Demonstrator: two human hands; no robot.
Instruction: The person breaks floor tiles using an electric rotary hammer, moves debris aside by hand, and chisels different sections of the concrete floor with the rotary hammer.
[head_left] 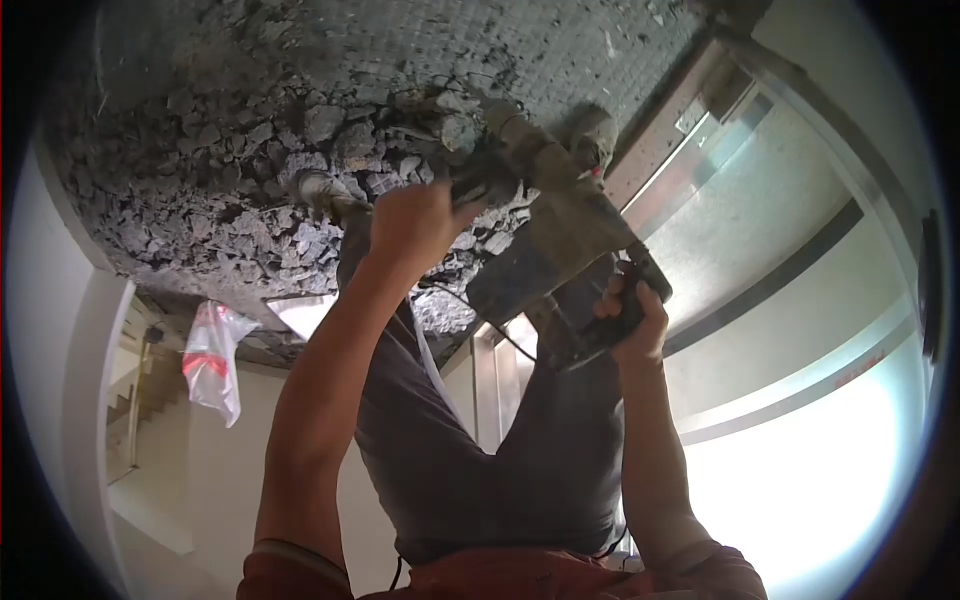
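A dusty demolition hammer (pixel 575 225) slants across the middle of the view, its front end pointing up and left toward the broken floor. My left hand (pixel 415 225) is closed around its dark front side handle, with the fingers mostly hidden on the far side. At the back of the tool, my right hand (pixel 638 312) wraps round the dark rear grip. The bit's tip is hard to make out against the grey debris. Just beyond my hands lies broken rubble (pixel 250 195), and my shoes stand among it.
A thin dark cable (pixel 490 322) hangs beside my legs. To the left lies a white and red plastic bag (pixel 213 360), with stairs (pixel 130 405) past a doorway. A framed glass panel (pixel 775 200) borders the right side. Rough grey floor (pixel 400 45) stretches ahead.
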